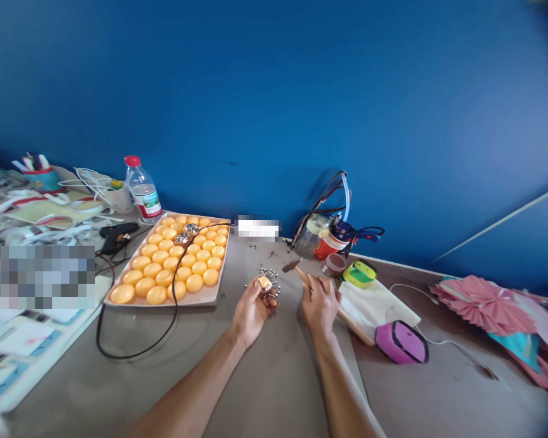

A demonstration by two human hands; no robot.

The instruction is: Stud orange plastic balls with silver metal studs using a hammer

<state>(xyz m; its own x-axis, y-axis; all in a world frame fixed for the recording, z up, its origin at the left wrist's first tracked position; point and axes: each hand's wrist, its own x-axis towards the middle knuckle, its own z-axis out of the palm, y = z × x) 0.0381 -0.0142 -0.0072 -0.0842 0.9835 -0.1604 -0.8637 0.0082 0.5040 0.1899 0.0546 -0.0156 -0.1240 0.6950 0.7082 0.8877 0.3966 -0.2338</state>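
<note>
Nearest are 2 forearms (201,378); the left hand (249,312) grips 1 part-silver orange ball (265,283), the right hand (320,302) 1 hammer (293,265); far left, 1 tray (213,297) holds 2 silver balls (192,229).

the single view, worn on the head, looks forward and down across the tabletop (278,377) toward a blue wall (237,109).

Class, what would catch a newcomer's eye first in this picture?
Probably the tray of glossy orange balls, on the left, with two silvery pieces among them. Then, near the center, the left hand holding another ball by scattered silvery beads, and the right hand gripping a hammer.
</note>
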